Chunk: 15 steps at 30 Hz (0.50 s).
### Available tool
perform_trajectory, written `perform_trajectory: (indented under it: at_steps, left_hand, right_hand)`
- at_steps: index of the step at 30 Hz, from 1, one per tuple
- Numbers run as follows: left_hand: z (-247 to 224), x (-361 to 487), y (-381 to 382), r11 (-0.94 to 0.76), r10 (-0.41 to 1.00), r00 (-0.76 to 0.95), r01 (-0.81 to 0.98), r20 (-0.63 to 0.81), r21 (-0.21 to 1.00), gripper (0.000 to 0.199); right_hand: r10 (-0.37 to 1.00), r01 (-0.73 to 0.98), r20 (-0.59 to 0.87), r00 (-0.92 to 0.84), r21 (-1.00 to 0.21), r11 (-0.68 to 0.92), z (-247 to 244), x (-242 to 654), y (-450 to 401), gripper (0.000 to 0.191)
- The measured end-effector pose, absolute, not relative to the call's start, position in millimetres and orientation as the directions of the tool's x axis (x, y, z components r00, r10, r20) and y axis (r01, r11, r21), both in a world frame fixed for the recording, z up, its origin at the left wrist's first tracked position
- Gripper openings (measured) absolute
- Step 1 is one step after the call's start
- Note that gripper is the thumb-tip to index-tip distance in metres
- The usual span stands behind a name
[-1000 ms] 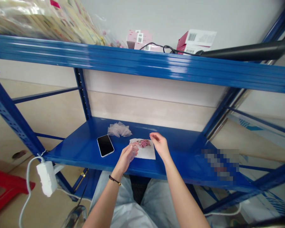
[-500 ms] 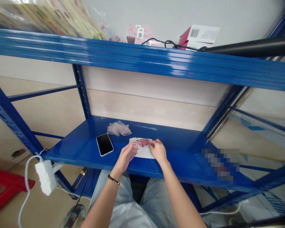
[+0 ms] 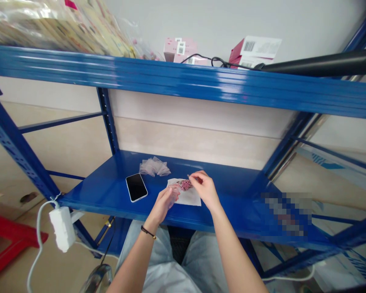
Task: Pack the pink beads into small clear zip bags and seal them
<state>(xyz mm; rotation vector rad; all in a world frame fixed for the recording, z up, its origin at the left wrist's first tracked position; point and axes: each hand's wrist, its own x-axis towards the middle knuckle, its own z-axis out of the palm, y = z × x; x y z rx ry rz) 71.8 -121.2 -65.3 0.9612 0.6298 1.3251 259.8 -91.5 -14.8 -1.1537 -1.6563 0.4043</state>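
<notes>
Several pink beads (image 3: 187, 185) lie towards twelve o'clock on white paper (image 3: 189, 199): steady the left hand (image 3: 164, 200), fingers curled around clear plastic (image 3: 173, 196), and move the right hand (image 3: 206, 189), its grip unclear, gently.

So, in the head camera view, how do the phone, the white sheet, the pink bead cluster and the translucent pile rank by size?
1. White sheet, though partly covered.
2. Phone and translucent pile: too close to rank.
3. Pink bead cluster, smallest, though fingers may hide some.
</notes>
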Motion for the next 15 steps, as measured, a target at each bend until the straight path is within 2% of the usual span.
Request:
perform_trajectory:
  at_steps: [2,5,10,15]
  left_hand:
    - [-66,72,-121,-0.026,0.971,0.190,-0.518,0.145,0.855,0.048]
    - [-69,71,-120,-0.017,0.969,0.201,-0.528,0.144,0.849,0.044]
    - [-73,71,-119,0.029,0.962,0.246,-0.526,0.119,0.850,0.048]
    - [-66,68,-130,0.185,0.870,0.486,-0.487,0.089,0.854,0.054]
  right_hand:
    - [0.845,0.394,0.518,-0.135,-0.755,0.525,-4,248,-95,0.015]
    - [0.838,0.366,0.436,-0.328,-0.759,0.538,-1,238,-99,0.016]
    - [0.832,0.346,0.377,-0.407,-0.780,0.522,-11,246,-110,0.031]
    - [0.798,0.360,0.322,-0.509,-0.763,0.537,-7,255,-144,0.018]
